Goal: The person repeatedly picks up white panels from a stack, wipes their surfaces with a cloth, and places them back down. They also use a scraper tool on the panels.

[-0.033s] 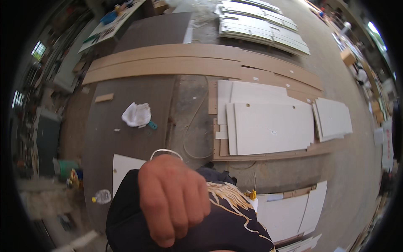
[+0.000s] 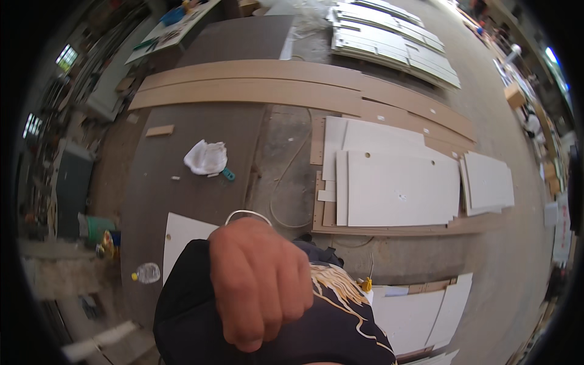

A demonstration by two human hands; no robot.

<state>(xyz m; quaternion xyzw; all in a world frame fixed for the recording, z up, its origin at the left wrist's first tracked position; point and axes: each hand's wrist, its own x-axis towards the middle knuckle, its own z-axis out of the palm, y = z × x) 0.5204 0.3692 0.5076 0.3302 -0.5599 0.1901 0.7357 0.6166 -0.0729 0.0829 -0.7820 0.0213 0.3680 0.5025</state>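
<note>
The left hand (image 2: 261, 280) looks curled, but I can't tell if its grip pinches anything. 1 white board (image 2: 185, 230) peeks out left of it. The hand blocks the view, so that board could get bumped.

no text legible, labels (image 2: 381, 118) on boards (image 2: 401, 123) too small

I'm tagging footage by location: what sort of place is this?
Probably a woodworking or furniture workshop: stacked white panels, long brown boards and a wide concrete floor suggest it.
</note>
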